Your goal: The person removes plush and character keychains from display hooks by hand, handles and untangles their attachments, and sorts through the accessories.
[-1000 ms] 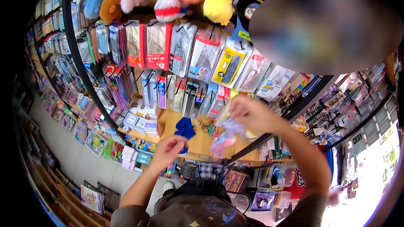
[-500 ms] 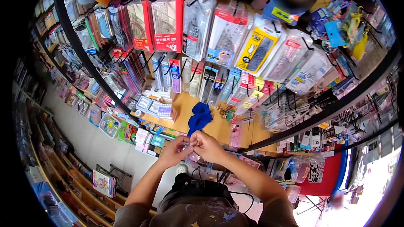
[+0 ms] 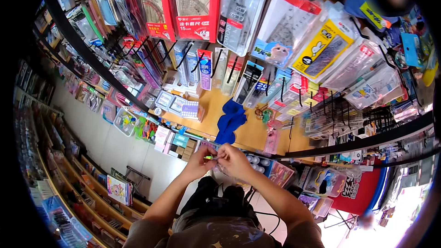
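Observation:
My left hand (image 3: 198, 163) and my right hand (image 3: 233, 161) meet in front of my body, just below the shelf edge. Fingers of both are pinched together round a small item with a bit of yellow-green (image 3: 209, 157) showing; most of it is hidden, so its kind is unclear. Just beyond the hands, a crumpled blue cloth (image 3: 231, 121) lies on the wooden shelf (image 3: 255, 131), apart from my fingers.
Packaged ruler sets (image 3: 195, 7) hang on hooks above the shelf. Small boxes (image 3: 177, 104) stand at its left. A black metal bar (image 3: 358, 142) crosses at right. On the floor at left is a clear bin (image 3: 125, 121); wooden racks (image 3: 82, 188) line the lower left.
My view has shifted closer to the shelf, so the hanging packages look larger and higher. Both hands stay together; the yellow-green bit now shows between the fingers.

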The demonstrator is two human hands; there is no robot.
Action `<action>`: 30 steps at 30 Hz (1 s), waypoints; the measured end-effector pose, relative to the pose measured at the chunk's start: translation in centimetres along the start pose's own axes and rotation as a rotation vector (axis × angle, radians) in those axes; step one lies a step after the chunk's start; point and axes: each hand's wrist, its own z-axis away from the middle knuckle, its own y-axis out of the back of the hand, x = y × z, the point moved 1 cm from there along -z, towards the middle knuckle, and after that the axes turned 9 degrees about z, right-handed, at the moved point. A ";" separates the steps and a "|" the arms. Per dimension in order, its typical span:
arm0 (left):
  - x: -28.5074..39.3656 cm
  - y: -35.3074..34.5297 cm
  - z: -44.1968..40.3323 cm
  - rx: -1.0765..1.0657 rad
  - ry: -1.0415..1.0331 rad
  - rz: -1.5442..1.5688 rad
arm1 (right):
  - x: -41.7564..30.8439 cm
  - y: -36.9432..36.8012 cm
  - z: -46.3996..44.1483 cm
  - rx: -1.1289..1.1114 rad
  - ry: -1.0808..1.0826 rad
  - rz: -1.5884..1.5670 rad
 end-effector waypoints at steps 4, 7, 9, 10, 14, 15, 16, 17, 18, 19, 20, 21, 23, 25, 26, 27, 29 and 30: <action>3.1 -0.4 -1.3 -0.042 0.135 -0.107 | 2.8 0.6 -0.7 -0.019 -0.134 -0.279; 1.2 0.5 -2.5 -0.097 0.080 -0.103 | 3.2 1.5 -0.7 0.011 -0.199 -0.387; 0.7 0.4 -2.9 -0.102 0.112 0.091 | 4.1 1.6 -0.8 -0.006 -0.263 -0.431; 0.8 0.3 -3.2 -0.105 0.125 0.187 | 4.4 1.7 -0.8 -0.013 -0.293 -0.452; 1.4 0.3 -3.8 -0.161 0.125 0.303 | 3.5 2.6 -0.7 -0.033 -0.350 -0.609; 1.8 0.3 -3.8 -0.162 0.122 0.290 | 3.4 2.8 -0.7 -0.037 -0.346 -0.625; 2.2 0.2 -3.8 -0.163 0.118 0.277 | 3.2 3.0 -0.7 -0.042 -0.343 -0.640; 2.5 0.1 -3.7 -0.163 0.113 0.266 | 3.0 3.2 -0.6 -0.048 -0.340 -0.654; 2.8 -0.1 -3.7 -0.151 0.084 0.242 | 2.7 3.4 -0.6 -0.045 -0.321 -0.628; 3.1 -0.3 -3.6 -0.140 0.055 0.218 | 2.4 3.5 -0.5 -0.043 -0.303 -0.601; 3.4 -0.5 -3.6 -0.128 0.027 0.194 | 2.0 3.7 -0.5 -0.039 -0.285 -0.575; 4.0 -0.9 -3.4 -0.117 -0.001 0.179 | 1.5 3.9 -0.5 -0.052 -0.278 -0.559; 4.5 -1.2 -3.2 -0.106 0.000 0.157 | 0.7 4.2 -0.4 -0.077 -0.269 -0.530; 4.9 -1.4 -2.9 -0.101 0.001 0.141 | 0.5 4.4 -0.3 -0.101 -0.183 -0.445; 5.1 -1.6 -2.8 -0.101 0.000 0.136 | 0.3 4.6 -0.2 -0.113 -0.141 -0.401; 5.3 -1.7 -2.6 -0.101 -0.002 0.132 | 0.0 4.8 -0.1 -0.114 -0.141 -0.367; 5.4 -1.8 -2.3 -0.142 0.008 0.175 | -1.0 5.2 0.3 -0.115 -0.137 -0.296; 5.6 -1.9 -2.1 -0.163 0.011 0.195 | -1.5 5.4 0.6 -0.120 -0.158 -0.290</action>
